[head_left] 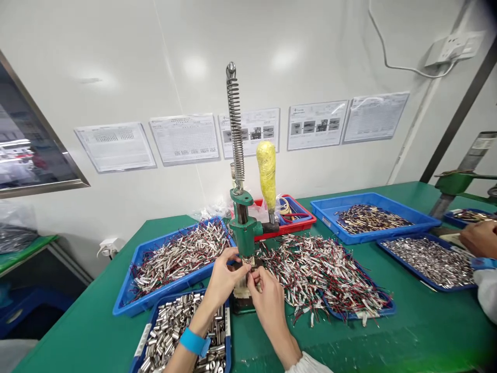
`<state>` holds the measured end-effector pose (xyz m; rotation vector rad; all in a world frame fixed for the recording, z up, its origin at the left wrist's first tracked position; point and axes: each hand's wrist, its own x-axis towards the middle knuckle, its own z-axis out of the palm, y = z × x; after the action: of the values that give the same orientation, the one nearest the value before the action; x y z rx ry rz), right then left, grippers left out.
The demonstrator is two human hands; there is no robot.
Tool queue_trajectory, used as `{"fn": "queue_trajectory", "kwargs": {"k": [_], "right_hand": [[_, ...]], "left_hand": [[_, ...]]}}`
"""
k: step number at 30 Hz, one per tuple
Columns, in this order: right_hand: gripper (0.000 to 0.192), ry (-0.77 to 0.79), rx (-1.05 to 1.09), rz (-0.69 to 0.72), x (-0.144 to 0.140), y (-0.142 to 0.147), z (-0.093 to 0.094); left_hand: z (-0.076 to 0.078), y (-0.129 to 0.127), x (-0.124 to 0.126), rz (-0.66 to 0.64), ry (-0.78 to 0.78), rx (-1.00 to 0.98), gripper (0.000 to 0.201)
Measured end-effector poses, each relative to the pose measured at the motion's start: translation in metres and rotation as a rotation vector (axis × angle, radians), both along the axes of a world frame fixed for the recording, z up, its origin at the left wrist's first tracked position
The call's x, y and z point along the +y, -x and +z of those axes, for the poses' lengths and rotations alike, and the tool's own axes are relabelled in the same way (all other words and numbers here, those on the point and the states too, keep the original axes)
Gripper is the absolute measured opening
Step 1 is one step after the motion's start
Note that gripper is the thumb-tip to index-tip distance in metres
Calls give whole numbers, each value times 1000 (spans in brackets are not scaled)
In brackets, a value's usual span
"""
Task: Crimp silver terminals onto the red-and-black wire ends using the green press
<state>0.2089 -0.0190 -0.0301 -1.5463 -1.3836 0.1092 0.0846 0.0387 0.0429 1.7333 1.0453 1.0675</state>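
Head view: at the green press point(246, 234), positioning is seemingly being done by left hand point(225, 274) and right hand point(269, 299), fingers curled, hold indiscernible; steadiness seems needed.

Worn on the head, a single camera looks forward and down over a green worktable point(411, 321) — the wearer's left hand point(223, 277) and right hand point(268, 296) low at center, within arm's reach. Just beyond stands a hand press point(245, 238); a white wall point(310, 31) faces the lens — wide-angle, edges leaning.
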Motion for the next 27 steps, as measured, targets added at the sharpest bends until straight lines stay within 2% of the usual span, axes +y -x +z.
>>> {"fn": "queue_trajectory", "kwargs": {"k": [7,14,17,19,21,24,25,27], "right_hand": [[22,13,28,28,0,-1,-1],[25,8,79,76,-5,-3,2],[25,-10,235,83,-12,-21,15],[34,-65,359,49,-9,-42,37],[44,-149,424,14,8,-66,73],[58,-220,481,14,52,-94,140],[62,-225,492,30,67,-98,162],[69,-204,510,90,86,-100,198]], "left_hand": [[-2,-9,2,-11,29,-97,17],[-8,-14,-1,46,54,-116,37],[-8,-14,-3,32,74,-105,38],[-9,-11,-4,15,78,-99,32],[-14,-6,-6,31,108,-119,31],[-22,4,-13,102,171,-172,68],[-23,8,-16,126,174,-184,71],[-22,15,-23,146,155,-178,65]]}}
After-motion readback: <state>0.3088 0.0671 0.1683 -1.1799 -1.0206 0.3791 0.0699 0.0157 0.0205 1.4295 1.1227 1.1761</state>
